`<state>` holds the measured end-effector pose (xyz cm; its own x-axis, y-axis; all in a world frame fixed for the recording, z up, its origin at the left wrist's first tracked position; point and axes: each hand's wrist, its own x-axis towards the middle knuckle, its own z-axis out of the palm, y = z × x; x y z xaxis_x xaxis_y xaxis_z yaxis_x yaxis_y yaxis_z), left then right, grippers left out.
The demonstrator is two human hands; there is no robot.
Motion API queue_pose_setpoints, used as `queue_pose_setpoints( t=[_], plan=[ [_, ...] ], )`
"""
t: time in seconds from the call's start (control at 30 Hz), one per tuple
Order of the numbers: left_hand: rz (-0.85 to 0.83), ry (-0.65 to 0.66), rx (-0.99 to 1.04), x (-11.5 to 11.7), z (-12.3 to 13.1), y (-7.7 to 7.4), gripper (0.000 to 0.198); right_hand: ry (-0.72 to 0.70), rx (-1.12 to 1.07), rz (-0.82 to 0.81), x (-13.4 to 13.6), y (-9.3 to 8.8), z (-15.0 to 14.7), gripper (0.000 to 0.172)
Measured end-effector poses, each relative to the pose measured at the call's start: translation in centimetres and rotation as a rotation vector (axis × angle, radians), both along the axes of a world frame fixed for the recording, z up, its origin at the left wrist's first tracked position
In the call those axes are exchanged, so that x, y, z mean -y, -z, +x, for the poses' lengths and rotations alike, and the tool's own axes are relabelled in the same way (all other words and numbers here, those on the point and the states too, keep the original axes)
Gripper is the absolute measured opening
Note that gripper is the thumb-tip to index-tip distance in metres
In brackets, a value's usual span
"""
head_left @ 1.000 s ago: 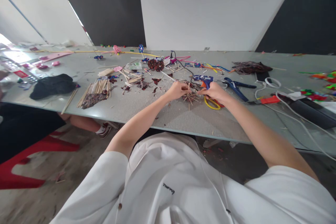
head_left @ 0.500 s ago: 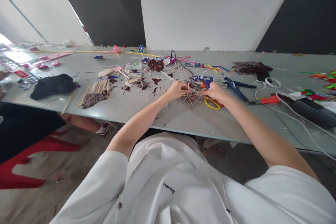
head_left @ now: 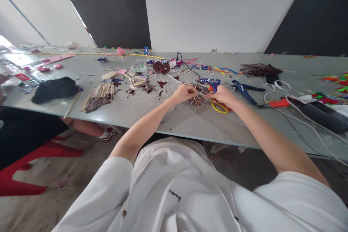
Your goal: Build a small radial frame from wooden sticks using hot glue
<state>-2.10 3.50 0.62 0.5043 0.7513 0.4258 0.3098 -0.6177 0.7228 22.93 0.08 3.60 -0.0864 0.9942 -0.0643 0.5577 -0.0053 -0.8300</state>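
Observation:
My left hand (head_left: 185, 93) is closed, its thumb and fingers pinching a short pale wooden stick (head_left: 195, 90). Under and between my hands sits a spiky round piece (head_left: 196, 102) of thin wooden sticks fanning out from a dark reddish-brown centre. From the right, my right hand (head_left: 221, 96) reaches in with its fingertips pressed together at the edge of this piece; what they pinch is too small to make out. A blue glue gun (head_left: 214, 84) with an orange part lies right behind my right hand. Below that hand are yellow-handled scissors (head_left: 219, 107).
Blue-handled pliers (head_left: 246, 92) and a white cable (head_left: 310, 121) lie to the right. At left are a bundle of sticks (head_left: 102, 96), a dark cloth-like lump (head_left: 56, 90) and a plastic bottle (head_left: 21, 76). Another person's leg (head_left: 87, 127) shows beside a red stool (head_left: 40, 163).

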Motion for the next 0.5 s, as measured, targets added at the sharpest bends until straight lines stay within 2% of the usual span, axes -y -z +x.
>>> queue_pose_setpoints(
  t=[0.1, 0.5],
  plan=[
    [0.005, 0.005, -0.001, 0.08, -0.02, -0.09, 0.023, 0.001, -0.011, -0.034, 0.06, -0.17, -0.09, 0.047],
    [0.017, 0.011, -0.002, 0.41, -0.08, -0.47, 0.021, -0.021, -0.021, -0.008, -0.03, 0.01, 0.01, 0.046]
  ],
)
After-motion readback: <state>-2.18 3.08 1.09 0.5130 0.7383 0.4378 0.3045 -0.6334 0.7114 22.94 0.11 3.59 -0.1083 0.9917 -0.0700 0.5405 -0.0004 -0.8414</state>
